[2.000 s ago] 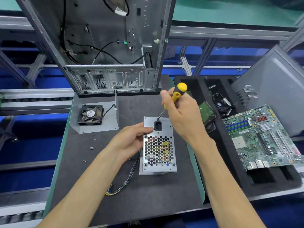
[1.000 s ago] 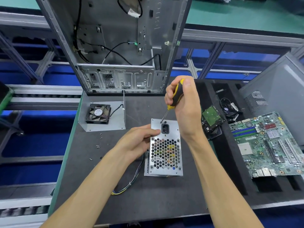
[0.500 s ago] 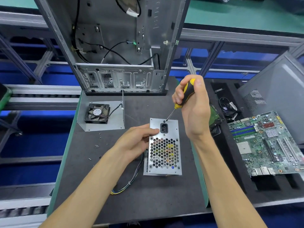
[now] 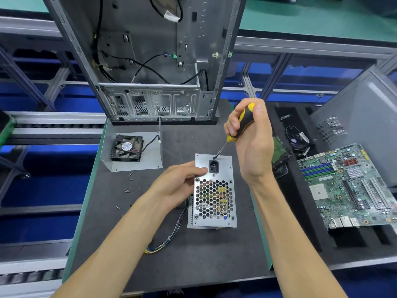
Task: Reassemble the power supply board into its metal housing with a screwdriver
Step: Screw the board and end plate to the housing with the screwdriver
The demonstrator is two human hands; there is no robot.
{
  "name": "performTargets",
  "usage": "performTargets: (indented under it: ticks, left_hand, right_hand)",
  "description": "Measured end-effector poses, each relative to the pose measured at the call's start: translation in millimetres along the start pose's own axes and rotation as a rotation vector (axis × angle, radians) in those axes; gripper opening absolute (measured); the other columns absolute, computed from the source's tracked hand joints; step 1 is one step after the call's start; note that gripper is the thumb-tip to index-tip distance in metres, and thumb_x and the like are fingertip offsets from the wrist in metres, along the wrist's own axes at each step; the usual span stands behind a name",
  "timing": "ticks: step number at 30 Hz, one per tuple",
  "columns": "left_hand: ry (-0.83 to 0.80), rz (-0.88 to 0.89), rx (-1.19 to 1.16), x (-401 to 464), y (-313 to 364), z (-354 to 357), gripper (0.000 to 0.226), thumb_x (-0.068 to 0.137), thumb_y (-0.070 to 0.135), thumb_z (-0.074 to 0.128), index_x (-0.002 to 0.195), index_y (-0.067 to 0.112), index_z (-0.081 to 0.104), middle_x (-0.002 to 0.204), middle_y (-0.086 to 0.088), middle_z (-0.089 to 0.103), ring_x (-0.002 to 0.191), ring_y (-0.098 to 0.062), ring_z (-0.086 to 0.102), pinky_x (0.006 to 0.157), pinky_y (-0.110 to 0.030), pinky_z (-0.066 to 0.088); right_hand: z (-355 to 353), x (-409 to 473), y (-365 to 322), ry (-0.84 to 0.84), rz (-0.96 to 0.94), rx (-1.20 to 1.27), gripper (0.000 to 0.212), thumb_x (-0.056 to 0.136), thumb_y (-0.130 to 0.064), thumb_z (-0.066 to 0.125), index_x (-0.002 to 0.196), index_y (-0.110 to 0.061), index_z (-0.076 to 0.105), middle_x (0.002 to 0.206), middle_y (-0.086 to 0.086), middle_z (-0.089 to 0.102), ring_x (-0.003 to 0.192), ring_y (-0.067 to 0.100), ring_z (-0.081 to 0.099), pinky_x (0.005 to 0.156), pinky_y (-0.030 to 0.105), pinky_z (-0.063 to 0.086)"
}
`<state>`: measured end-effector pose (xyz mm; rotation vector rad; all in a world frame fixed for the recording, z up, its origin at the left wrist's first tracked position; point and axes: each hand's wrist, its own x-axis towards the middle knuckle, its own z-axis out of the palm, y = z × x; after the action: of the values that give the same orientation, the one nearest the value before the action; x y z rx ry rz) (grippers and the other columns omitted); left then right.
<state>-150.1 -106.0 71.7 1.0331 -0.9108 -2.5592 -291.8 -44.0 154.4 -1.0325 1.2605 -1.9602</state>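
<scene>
Two hands, one screwdriver, one metal housing.

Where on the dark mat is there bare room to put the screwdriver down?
Bare: the dark mat nearer than the perforated metal housing, right of the coloured wire bundle, between the forearms. Also between the housing and the grey computer case. Crowded: loose screws left; black foam tray right.
</scene>
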Motion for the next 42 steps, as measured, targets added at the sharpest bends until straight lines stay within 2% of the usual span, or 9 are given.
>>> performTargets:
  ticks: [10,16,20,22,25,29,34,38,42]
  left_hand:
    - [-0.001,-0.002,0.001,0.4,0.0,-0.3,0.033,0.090,-0.004,0.061,0.121,0.002,0.070,0.122,-0.021,0.070,0.120,-0.033,0.064,0.108,-0.047,0.047]
    - [0.002,0.002,-0.004,0.2,0.3,1.4,0.032,0.090,-0.005,0.059,0.119,0.001,0.071,0.121,-0.022,0.070,0.118,-0.034,0.066,0.106,-0.046,0.049]
    - [0.018,0.002,0.002,0.9,0.4,1.6,0.033,0.091,-0.005,0.059,0.121,0.000,0.070,0.120,-0.022,0.070,0.120,-0.035,0.064,0.108,-0.048,0.047]
    - [0.018,-0.002,0.006,0.6,0.9,1.6,0.033,0.091,-0.004,0.059,0.121,0.000,0.070,0.120,-0.022,0.070,0.120,-0.036,0.064,0.108,-0.048,0.048]
    - [0.016,-0.005,0.001,0.0,1.1,1.0,0.032,0.091,-0.004,0.059,0.120,0.001,0.070,0.119,-0.022,0.071,0.119,-0.035,0.065,0.106,-0.047,0.049]
    - [0.019,-0.005,-0.007,0.6,0.4,0.1,0.032,0.090,-0.004,0.060,0.119,0.001,0.071,0.119,-0.022,0.071,0.119,-0.035,0.065,0.105,-0.046,0.050]
    - [0.006,-0.006,-0.013,1.0,-1.1,0.1,0.031,0.090,-0.003,0.060,0.119,0.002,0.071,0.121,-0.022,0.070,0.120,-0.035,0.064,0.106,-0.048,0.049]
    - [-0.012,0.006,0.004,1.0,-1.3,0.8,0.033,0.092,-0.002,0.059,0.124,0.002,0.069,0.123,-0.021,0.069,0.123,-0.036,0.062,0.109,-0.050,0.045]
    - [-0.032,0.001,0.000,-1.5,-1.2,0.4,0.034,0.094,-0.001,0.056,0.125,0.003,0.068,0.125,-0.021,0.068,0.124,-0.037,0.061,0.109,-0.051,0.045]
  right_hand:
    - [3.6,0.6,0.1,-0.030,-0.004,0.027,0.033,0.102,-0.040,0.035,0.095,-0.025,0.064,0.073,-0.008,0.048,0.067,0.014,0.041,0.065,0.033,0.032]
    - [7.1,-0.2,1.0,-0.023,0.023,-0.047,0.023,0.101,-0.037,0.042,0.095,-0.020,0.057,0.077,-0.006,0.055,0.069,0.016,0.049,0.065,0.035,0.034]
    - [10.3,0.8,-1.2,-0.049,-0.024,-0.087,0.014,0.100,-0.024,0.055,0.099,-0.019,0.042,0.070,-0.003,0.054,0.062,0.016,0.049,0.060,0.026,0.041]
    - [9.4,2.4,-0.3,-0.075,-0.019,-0.095,0.012,0.103,-0.030,0.047,0.107,-0.019,0.048,0.068,-0.004,0.047,0.062,0.015,0.041,0.060,0.027,0.037]
    - [7.0,3.1,0.5,-0.094,0.022,-0.103,0.034,0.107,-0.031,0.033,0.113,-0.020,0.064,0.079,-0.005,0.055,0.072,0.017,0.047,0.069,0.032,0.038]
    - [9.1,2.1,-1.6,-0.100,0.006,-0.110,0.006,0.105,-0.026,0.048,0.104,-0.020,0.047,0.076,-0.005,0.063,0.066,0.016,0.058,0.064,0.026,0.045]
    - [6.2,4.2,0.3,-0.101,0.038,-0.086,0.035,0.105,-0.035,0.036,0.118,-0.015,0.062,0.076,-0.005,0.053,0.070,0.014,0.045,0.068,0.029,0.038]
    - [9.3,2.4,-1.2,-0.097,0.006,-0.107,0.010,0.101,-0.028,0.053,0.103,-0.019,0.049,0.080,-0.004,0.064,0.068,0.015,0.057,0.066,0.027,0.045]
    - [7.0,3.0,0.9,-0.104,0.009,-0.101,0.021,0.101,-0.037,0.045,0.112,-0.021,0.054,0.073,-0.006,0.052,0.066,0.013,0.044,0.064,0.027,0.038]
